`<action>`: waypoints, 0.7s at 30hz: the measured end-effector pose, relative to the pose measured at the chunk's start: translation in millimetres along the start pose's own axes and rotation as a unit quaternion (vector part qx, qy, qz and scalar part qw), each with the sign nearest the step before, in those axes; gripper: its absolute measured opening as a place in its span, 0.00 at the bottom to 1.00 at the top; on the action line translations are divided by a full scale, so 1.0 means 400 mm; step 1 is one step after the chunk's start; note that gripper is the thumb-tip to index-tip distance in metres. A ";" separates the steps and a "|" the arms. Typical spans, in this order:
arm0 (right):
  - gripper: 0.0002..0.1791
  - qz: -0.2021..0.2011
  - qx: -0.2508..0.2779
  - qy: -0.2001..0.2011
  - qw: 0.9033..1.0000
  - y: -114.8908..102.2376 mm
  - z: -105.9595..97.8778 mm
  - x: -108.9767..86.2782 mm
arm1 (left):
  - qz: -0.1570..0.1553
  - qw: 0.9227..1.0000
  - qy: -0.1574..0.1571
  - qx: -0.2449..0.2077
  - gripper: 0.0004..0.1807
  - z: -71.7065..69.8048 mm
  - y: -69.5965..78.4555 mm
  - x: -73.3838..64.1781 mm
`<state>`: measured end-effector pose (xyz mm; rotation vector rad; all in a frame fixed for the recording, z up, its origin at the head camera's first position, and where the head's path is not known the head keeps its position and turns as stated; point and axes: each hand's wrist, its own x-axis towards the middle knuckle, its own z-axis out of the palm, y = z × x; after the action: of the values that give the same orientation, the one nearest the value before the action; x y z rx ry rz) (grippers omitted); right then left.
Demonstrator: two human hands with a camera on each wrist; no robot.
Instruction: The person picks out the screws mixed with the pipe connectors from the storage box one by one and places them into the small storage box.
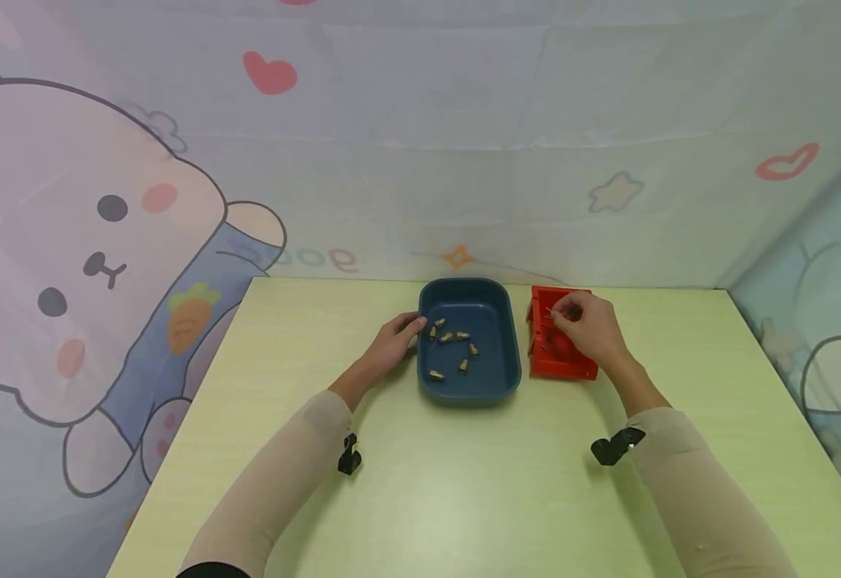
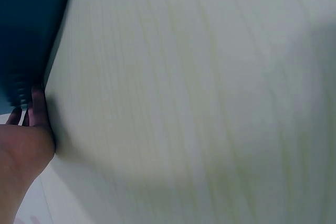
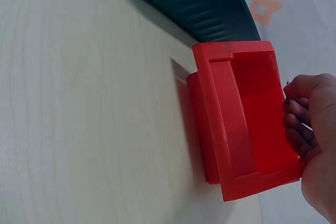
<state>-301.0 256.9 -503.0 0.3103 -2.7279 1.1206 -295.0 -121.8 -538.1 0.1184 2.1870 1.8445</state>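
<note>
My left hand (image 1: 393, 341) holds the left wall of a dark blue tray (image 1: 469, 395), its thumb at the rim. In the left wrist view the fingers (image 2: 39, 109) lie against the tray's outer side. Several small brass-coloured fittings (image 1: 463, 336) lie scattered on the tray floor. Over the red bin (image 1: 565, 369), my right hand (image 1: 588, 325) pinches a thin pin-like piece (image 1: 550, 311) between thumb and forefinger. The right wrist view shows only a tiny dark bit of it at the fingertips. A few thin bits show inside the bin, partly hidden by the hand.
The tray and the red bin stand side by side near the back edge of the light wooden table (image 1: 420, 498). A printed cloth (image 1: 420, 160) hangs right behind that edge. Dark wrist cameras are strapped to both sleeves.
</note>
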 end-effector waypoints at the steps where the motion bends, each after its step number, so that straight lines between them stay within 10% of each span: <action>1: 0.04 0.000 -0.002 0.000 1.000 0.001 0.002 0.001 | 0.001 1.000 0.000 0.001 0.36 -0.001 0.000 0.000; 21: 0.03 -0.028 -0.035 0.000 0.999 0.008 0.016 -0.002 | -0.001 1.000 -0.003 -0.004 0.35 -0.004 -0.002 0.000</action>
<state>-301.6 254.4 -509.8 0.3734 -2.7339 1.0077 -295.4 -123.7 -538.8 0.1197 2.1749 1.8504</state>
